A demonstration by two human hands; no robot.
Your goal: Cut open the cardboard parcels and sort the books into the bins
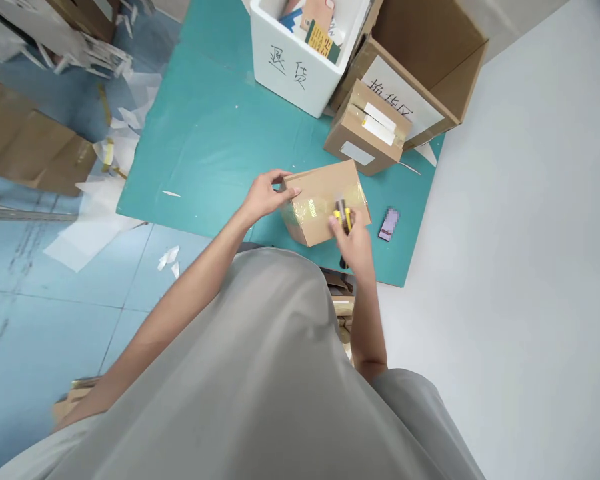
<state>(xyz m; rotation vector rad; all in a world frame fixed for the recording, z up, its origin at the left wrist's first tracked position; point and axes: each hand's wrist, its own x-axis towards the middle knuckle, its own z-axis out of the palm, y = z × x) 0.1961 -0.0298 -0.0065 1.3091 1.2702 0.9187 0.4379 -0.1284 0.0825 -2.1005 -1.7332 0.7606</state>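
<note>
A small taped cardboard box (325, 183) rests near the front edge of the green table, just before my body. My left hand (270, 194) grips the box's left upper corner, thumb on top and the other fingers behind the edge. In my right hand (354, 241) is a yellow and black utility knife (343, 215), held over the right part of the box top. The knife's tip is blurred, so I cannot tell whether it touches the tape. Clear tape with a yellowish printed patch runs across the box.
Behind stand a white bin (295, 70) holding books, a closed carton (367, 130) with white labels and a large open carton (425, 73). A phone (389, 224) lies to the right on the green table (200, 133). Paper scraps (87, 227) litter the floor at left.
</note>
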